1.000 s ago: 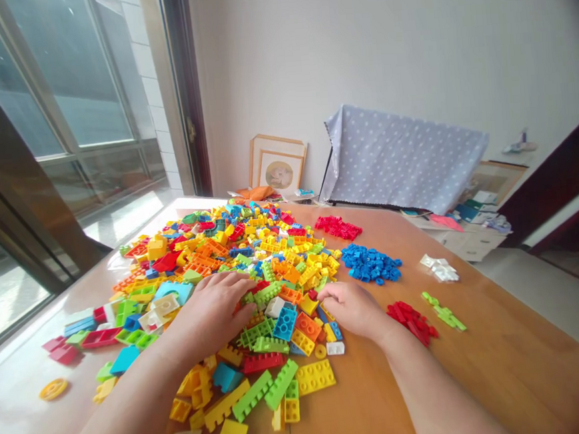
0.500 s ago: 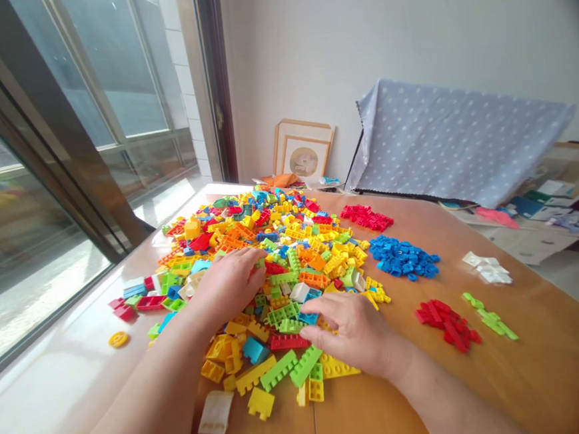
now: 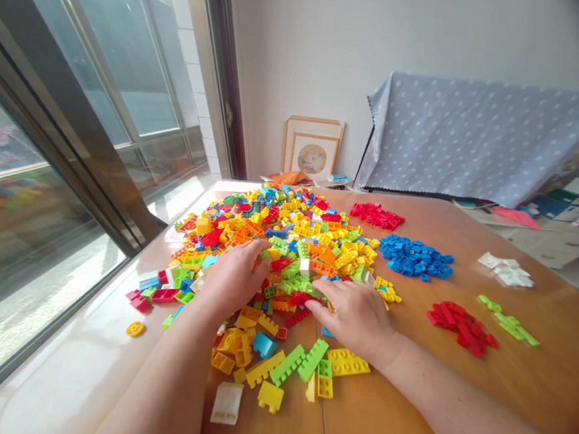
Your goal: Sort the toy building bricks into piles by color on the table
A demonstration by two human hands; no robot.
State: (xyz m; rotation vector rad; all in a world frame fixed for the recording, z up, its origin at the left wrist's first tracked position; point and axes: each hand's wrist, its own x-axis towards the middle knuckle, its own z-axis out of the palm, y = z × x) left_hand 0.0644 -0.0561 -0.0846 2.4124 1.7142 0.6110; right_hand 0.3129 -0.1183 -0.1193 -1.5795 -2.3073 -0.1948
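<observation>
The bricks (image 3: 281,233) crowd the tabletop (image 3: 543,377) from its far edge, uncountable; expect light, stiff, smooth plastic, best pinched by the side walls. Your right hand (image 3: 354,309) is spread beside a red brick (image 3: 302,298); your left hand (image 3: 238,274) hides its fingertips, so its grasp can't be told. Toward the right edge you have five piles: two red (image 3: 462,327), one blue (image 3: 415,257), one white (image 3: 507,270), one green (image 3: 509,320).

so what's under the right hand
A blue piece pokes out along the near edge of the right hand, and red bricks show by its fingers; whatever lies directly beneath is covered.
</observation>
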